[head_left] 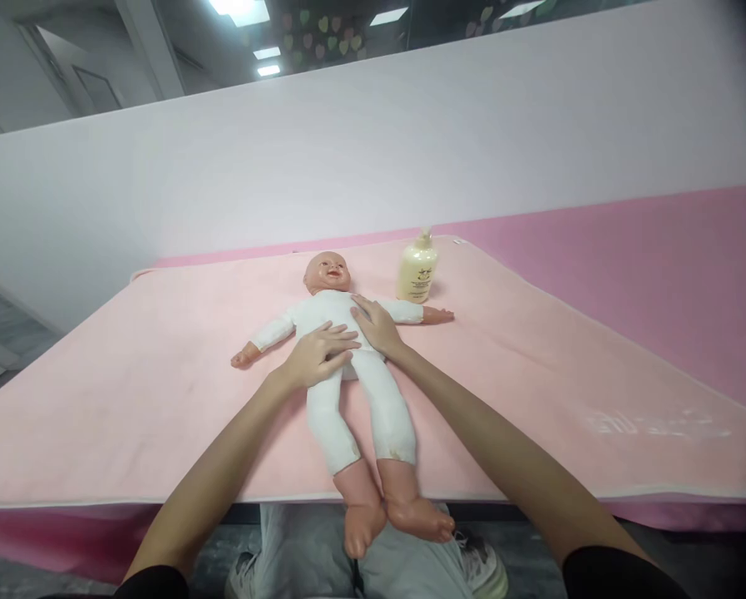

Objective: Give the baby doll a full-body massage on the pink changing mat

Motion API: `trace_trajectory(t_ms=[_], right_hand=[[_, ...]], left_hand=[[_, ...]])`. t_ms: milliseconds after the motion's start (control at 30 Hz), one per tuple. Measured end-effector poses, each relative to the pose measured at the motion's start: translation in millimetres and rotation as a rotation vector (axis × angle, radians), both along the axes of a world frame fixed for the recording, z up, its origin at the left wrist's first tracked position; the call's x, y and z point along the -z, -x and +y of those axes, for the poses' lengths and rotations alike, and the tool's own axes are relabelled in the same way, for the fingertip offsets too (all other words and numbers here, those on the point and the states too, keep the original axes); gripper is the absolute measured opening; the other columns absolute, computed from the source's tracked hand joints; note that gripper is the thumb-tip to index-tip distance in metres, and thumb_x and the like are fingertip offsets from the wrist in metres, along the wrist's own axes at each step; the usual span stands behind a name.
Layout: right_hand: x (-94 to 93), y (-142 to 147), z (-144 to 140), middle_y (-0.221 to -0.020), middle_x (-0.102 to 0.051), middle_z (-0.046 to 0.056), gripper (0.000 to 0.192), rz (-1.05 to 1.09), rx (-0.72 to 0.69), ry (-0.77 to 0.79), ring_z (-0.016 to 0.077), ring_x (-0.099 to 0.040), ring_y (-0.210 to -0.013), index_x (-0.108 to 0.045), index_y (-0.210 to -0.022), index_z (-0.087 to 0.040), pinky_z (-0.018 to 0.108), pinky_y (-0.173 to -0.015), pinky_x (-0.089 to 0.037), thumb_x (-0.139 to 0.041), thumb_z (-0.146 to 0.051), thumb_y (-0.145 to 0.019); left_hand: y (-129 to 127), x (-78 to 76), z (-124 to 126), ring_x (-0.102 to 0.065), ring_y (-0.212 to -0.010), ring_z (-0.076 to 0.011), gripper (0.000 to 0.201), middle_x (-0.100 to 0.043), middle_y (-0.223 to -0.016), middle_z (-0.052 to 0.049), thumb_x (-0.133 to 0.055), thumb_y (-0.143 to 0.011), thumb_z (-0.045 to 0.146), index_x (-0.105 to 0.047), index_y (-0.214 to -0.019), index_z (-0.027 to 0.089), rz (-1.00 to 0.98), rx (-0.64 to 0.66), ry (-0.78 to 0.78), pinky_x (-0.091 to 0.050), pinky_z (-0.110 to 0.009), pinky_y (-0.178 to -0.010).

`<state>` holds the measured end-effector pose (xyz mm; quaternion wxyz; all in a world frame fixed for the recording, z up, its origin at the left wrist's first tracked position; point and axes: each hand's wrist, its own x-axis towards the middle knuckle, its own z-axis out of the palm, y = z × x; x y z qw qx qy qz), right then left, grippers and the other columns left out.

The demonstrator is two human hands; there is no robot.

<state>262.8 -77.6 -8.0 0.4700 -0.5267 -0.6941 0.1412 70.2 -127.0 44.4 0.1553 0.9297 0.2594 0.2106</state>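
A doll [371, 374] lies face-up on a pink towel [160, 374], feet past the near edge. The left hand [319, 356] rests across its lower belly, the right hand [380, 329] on its chest, fingers of both extended, gripping nothing. A pump bottle [417, 270] stands near one outstretched arm.

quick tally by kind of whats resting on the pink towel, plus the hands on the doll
Doll: 1
Pump bottle: 1
Hands: 2, left hand and right hand
Total: 4
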Motion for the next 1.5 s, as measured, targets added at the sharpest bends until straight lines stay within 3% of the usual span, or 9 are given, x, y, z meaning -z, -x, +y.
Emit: trace_trajectory(t_ms=[167, 367, 733, 867, 1000, 1133, 1267, 1333, 1500], right_hand=[[1.5, 0.1, 1.6, -0.135, -0.055, 0.009, 0.046, 0.027, 0.000, -0.032, 0.0219, -0.047, -0.129, -0.057, -0.128, -0.017, 0.044, -0.115, -0.025, -0.039, -0.040, -0.092], [1.7, 2.5, 0.0, -0.125, -0.062, 0.008, 0.041, 0.092, 0.070, -0.050, 0.0222, -0.055, -0.119, -0.062, -0.120, -0.017, 0.043, -0.109, -0.035, -0.041, -0.035, -0.090], [-6.8, 5.0, -9.2, -0.124, -0.063, 0.008, 0.037, 0.102, 0.080, -0.054, 0.0233, -0.056, -0.118, -0.067, -0.111, -0.018, 0.042, -0.106, -0.039, -0.047, -0.031, -0.082], [-22.0, 19.0, -31.2, -0.093, -0.073, 0.006, 0.027, 0.180, -0.240, -0.056, 0.0244, -0.064, -0.104, -0.071, -0.072, -0.021, 0.041, -0.102, -0.044, -0.050, -0.034, -0.081], [-33.6, 38.0, -45.8, -0.083, -0.074, 0.001, 0.026, 0.076, -0.547, 0.022, 0.0199, -0.069, -0.090, -0.072, -0.073, -0.021, 0.041, -0.108, -0.039, -0.053, -0.036, -0.083], [-34.7, 39.8, -35.6, -0.112, -0.069, 0.003, 0.029, -0.104, -0.424, 0.021, 0.0193, -0.059, -0.115, -0.071, -0.098, -0.020, 0.045, -0.116, -0.023, -0.047, -0.032, -0.088], [-28.9, 31.8, -19.3, -0.147, -0.041, 0.003, 0.040, -0.319, -0.179, 0.091, 0.0241, -0.027, -0.142, -0.058, -0.127, -0.025, 0.054, -0.117, -0.011, -0.047, -0.039, -0.091], [-23.6, 26.6, -12.7, -0.152, -0.031, 0.005, 0.050, -0.330, -0.058, 0.147, 0.0261, -0.022, -0.143, -0.047, -0.137, -0.025, 0.057, -0.115, -0.009, -0.043, -0.046, -0.092], [-7.0, 10.5, -3.3, -0.145, -0.041, 0.015, 0.057, -0.110, 0.096, 0.149, 0.0266, -0.035, -0.137, -0.045, -0.138, -0.011, 0.049, -0.114, -0.024, -0.033, -0.044, -0.093]], left_hand=[[-5.4, -5.8, 2.7, -0.021, -0.145, -0.0202, 0.046, -0.028, -0.154, 0.002, -0.029, -0.097, 0.047, -0.043, -0.139, 0.035, 0.209, -0.063, -0.030, -0.007, -0.051, -0.119], [-7.3, -3.0, 6.6, -0.015, -0.146, -0.0195, 0.054, -0.024, -0.156, 0.002, -0.024, -0.095, 0.056, -0.031, -0.145, 0.035, 0.224, -0.204, -0.017, -0.003, -0.052, -0.119], [7.0, 22.3, 40.0, -0.017, -0.145, -0.0284, 0.057, -0.023, -0.156, -0.007, -0.043, -0.091, 0.051, -0.039, -0.143, 0.028, -0.120, -0.481, 0.104, -0.012, -0.056, -0.116], [12.0, 31.5, 42.9, -0.034, -0.139, -0.0250, 0.049, -0.041, -0.147, -0.010, -0.042, -0.093, 0.040, -0.047, -0.137, 0.020, -0.321, -0.536, 0.061, -0.025, -0.046, -0.116], [13.4, 40.0, 43.9, -0.056, -0.119, -0.0220, 0.037, -0.061, -0.126, -0.010, -0.043, -0.091, 0.030, -0.059, -0.122, 0.017, -0.485, -0.592, -0.003, -0.041, -0.040, -0.106], [12.4, 43.4, 43.3, -0.061, -0.107, -0.0201, 0.031, -0.068, -0.112, -0.008, -0.042, -0.089, 0.021, -0.064, -0.110, 0.017, -0.546, -0.656, -0.035, -0.045, -0.038, -0.100], [12.5, 39.3, 34.3, -0.063, -0.101, -0.0193, 0.029, -0.070, -0.105, -0.006, -0.043, -0.085, 0.015, -0.067, -0.101, 0.018, -0.565, -0.654, -0.061, -0.047, -0.037, -0.097], [12.2, 34.2, 25.8, -0.064, -0.100, -0.0191, 0.030, -0.071, -0.104, -0.004, -0.042, -0.083, 0.014, -0.068, -0.098, 0.019, -0.556, -0.611, -0.069, -0.048, -0.037, -0.097], [4.6, 15.3, 7.8, -0.061, -0.113, -0.0202, 0.031, -0.071, -0.109, -0.003, -0.043, -0.088, 0.023, -0.071, -0.100, 0.023, -0.314, -0.135, 0.071, -0.038, -0.041, -0.108]])
